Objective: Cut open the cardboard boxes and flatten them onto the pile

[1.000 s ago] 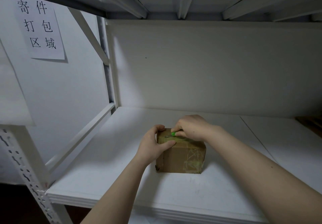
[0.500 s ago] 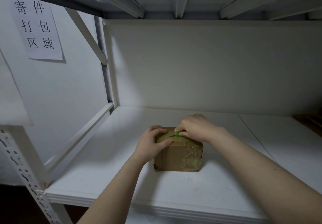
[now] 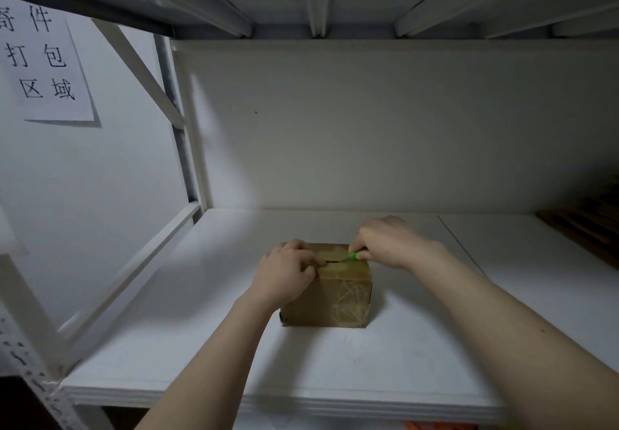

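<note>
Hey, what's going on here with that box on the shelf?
A person is cutting open a small taped cardboard box that sits on a white shelf. The left hand holds the box's top left corner to steady it. The right hand grips a green-tipped cutter, which points into the tape seam on top. A short dark slit shows there; the flaps are not yet opened.

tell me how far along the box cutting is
Early. Done: a short dark slit shows in the taped top of the cardboard box. In hand: the right hand holds the green-handled cutter at that slit while the left hand grips the box. Left: the box stands whole on the shelf, not yet opened or flattened.
</note>
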